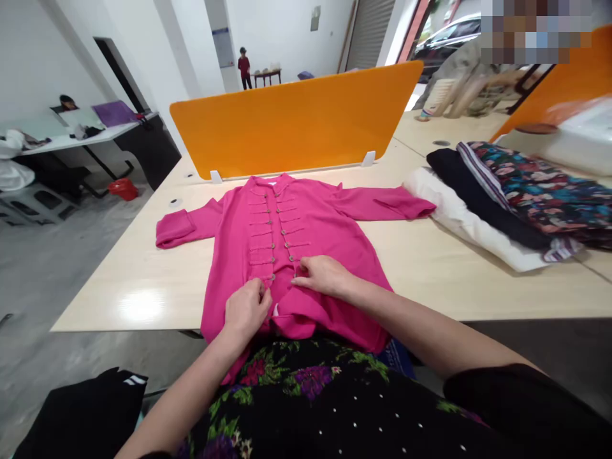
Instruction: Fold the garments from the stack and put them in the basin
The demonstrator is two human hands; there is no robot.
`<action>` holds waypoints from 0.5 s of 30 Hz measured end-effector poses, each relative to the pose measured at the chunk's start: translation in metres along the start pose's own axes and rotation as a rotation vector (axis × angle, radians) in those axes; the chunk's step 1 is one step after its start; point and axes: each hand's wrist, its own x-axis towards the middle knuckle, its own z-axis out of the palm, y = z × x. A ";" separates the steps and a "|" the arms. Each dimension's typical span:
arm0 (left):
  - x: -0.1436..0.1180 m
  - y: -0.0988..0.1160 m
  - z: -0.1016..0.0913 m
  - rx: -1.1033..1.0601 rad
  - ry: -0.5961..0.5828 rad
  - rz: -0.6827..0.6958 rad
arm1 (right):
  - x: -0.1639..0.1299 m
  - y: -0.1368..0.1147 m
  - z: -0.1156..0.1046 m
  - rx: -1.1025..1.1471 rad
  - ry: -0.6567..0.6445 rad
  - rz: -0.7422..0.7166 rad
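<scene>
A bright pink shirt lies face up on the table, its collar pointing away from me and both sleeves spread sideways. Two rows of small round buttons run down its front, with the front edges between them. My left hand pinches the cloth at the lower left of the front, beside the lowest visible buttons. On the opposite edge, my right hand has thumb and fingertips closed on the fabric near a low button. Below the hands the hem is bunched and hangs over the table's near edge.
A pale wood table carries an orange divider at its back. Folded clothes are piled on the right, touching the right sleeve. Across the divider at right, a person handles a paper cup. A red bucket stands on the floor.
</scene>
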 end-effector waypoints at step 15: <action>0.009 0.003 0.007 -0.174 -0.026 0.396 | 0.000 0.006 -0.003 0.554 0.078 -0.308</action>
